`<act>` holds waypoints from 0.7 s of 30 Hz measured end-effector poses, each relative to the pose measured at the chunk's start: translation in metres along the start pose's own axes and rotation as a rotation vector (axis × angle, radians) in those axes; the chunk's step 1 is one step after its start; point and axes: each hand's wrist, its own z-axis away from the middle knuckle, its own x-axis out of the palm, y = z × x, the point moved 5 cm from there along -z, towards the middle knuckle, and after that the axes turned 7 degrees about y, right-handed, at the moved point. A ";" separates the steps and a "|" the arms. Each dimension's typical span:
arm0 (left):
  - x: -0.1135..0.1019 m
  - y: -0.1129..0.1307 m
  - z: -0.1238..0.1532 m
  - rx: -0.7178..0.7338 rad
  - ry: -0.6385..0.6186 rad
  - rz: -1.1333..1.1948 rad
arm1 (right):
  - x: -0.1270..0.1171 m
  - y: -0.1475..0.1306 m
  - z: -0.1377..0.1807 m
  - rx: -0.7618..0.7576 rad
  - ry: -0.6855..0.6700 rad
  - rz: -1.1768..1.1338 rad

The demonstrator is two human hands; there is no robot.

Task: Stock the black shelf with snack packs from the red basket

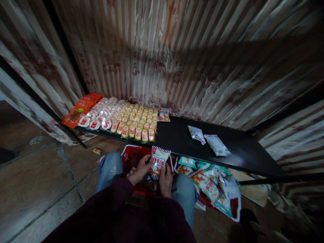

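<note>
Between my two hands I hold a white snack bag (159,160) with red lettering and striped ends, upright above a red basket (128,153) that stands between my knees. My left hand (143,168) grips the bag's left side. Its lower right side is held by my right hand (165,179). Just beyond is a black shelf (174,135). A similar snack bag (164,114) lies at its back, beside rows of yellow-wrapped small cakes (138,133). Farther right on the shelf lie a snack bag (196,134) and another white snack bag (217,145).
Round white packaged cakes (95,124) and an orange bag (78,111) fill the shelf's left end. At my right a second red basket (236,211) is heaped with snack bags (207,184). A small yellow packet (97,151) lies on the floor. Striped curtain (152,50) hangs behind.
</note>
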 end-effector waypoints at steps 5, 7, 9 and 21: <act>0.012 0.015 -0.013 0.076 -0.010 -0.027 | -0.001 -0.016 -0.016 -0.088 -0.006 -0.053; 0.016 0.019 -0.018 0.107 0.002 -0.049 | -0.001 -0.020 -0.022 -0.123 -0.024 -0.069; 0.019 0.023 -0.024 0.140 0.007 -0.066 | -0.002 -0.024 -0.030 -0.135 -0.040 -0.074; 0.043 0.036 -0.048 0.146 0.061 -0.089 | -0.004 -0.042 -0.068 -0.096 -0.015 -0.071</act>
